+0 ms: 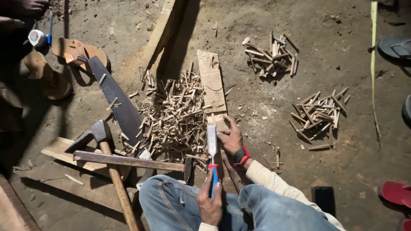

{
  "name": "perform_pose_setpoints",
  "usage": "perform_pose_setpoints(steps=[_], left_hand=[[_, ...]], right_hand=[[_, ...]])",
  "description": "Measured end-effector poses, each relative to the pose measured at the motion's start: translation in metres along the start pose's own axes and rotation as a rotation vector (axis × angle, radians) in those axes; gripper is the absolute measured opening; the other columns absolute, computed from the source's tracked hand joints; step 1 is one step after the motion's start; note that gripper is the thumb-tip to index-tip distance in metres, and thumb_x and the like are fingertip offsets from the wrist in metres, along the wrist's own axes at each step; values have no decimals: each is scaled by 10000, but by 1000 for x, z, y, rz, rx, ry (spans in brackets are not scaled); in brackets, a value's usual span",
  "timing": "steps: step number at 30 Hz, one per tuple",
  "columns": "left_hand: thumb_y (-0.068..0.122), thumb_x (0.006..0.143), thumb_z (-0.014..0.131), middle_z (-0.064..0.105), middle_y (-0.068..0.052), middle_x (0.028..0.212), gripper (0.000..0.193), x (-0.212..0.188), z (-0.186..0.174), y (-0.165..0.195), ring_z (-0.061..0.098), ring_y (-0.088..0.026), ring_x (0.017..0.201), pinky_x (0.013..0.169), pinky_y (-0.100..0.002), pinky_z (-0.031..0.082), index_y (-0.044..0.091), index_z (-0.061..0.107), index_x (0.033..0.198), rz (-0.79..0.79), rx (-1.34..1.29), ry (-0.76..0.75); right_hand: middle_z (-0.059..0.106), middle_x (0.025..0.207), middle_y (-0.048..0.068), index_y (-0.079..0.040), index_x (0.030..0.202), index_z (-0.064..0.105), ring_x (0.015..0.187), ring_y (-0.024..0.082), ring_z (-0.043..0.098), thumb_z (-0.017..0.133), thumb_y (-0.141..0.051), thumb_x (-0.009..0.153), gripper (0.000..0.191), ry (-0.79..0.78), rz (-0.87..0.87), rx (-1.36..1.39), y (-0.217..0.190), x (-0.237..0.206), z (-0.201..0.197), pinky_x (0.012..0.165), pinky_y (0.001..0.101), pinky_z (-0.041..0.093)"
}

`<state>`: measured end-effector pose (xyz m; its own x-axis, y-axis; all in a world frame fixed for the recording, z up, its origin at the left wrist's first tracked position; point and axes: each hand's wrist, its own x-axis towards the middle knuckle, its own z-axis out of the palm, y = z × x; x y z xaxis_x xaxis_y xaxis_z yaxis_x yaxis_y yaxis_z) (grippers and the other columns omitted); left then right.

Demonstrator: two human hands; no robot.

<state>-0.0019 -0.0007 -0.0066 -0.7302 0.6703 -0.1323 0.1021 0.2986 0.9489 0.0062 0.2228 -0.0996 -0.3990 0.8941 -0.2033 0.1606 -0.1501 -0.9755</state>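
Observation:
My left hand (209,202) grips the red and blue handle of a chisel (212,145), whose flat blade points away from me, down onto a wooden plank (212,79). My right hand (230,137), with a dark watch and red strap at the wrist, rests on the near end of the plank right beside the blade, fingers pressed on a small wood piece. My jeans-clad knees (171,199) fill the bottom of the view.
A heap of split wood slivers (171,115) lies left of the plank. Two piles of cut pegs (272,55) (319,113) lie to the right. A saw blade (115,100), two hammers (100,132) (128,161), sandals (79,51), a phone (324,199) and a red slipper (396,192) lie around.

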Motion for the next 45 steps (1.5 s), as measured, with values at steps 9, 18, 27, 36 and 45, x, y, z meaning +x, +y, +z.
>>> perform_pose_setpoints(steps=[9,18,27,36,45], left_hand=[[122,918,629,762,-204,1165,420,-2,6,11,756,-291,1090,923,-364,551,39,670,1328,-60,128,29],[110,911,611,787,-163,1165,426,19,25,28,773,-210,1033,883,-322,568,43,667,1327,-254,34,69],[130,948,671,774,-210,1117,352,60,45,31,755,-240,1007,880,-343,550,-12,706,1268,7,34,138],[109,951,628,763,-66,850,455,25,-1,54,568,-123,598,524,-308,449,128,661,1404,-270,-336,189],[239,919,662,770,-226,1043,431,0,13,21,765,-293,890,802,-376,565,99,695,1325,-48,207,99]], right_hand=[[694,1347,112,-187,1516,468,1007,157,770,758,-45,830,758,78,71,-66,-1,-2,6,832,274,598],[645,1392,46,-200,1478,479,994,168,766,767,-82,805,742,116,46,-118,-15,-3,6,800,292,608],[740,1240,124,-125,1527,515,1000,190,781,705,-59,850,706,192,-52,-129,-5,-5,14,813,289,592],[752,969,152,-119,1506,424,793,195,722,724,-5,820,757,-56,159,374,-31,-12,0,642,327,616],[685,1330,130,-104,1505,479,981,177,763,722,15,834,723,72,-116,-33,-11,-5,3,815,299,613]])
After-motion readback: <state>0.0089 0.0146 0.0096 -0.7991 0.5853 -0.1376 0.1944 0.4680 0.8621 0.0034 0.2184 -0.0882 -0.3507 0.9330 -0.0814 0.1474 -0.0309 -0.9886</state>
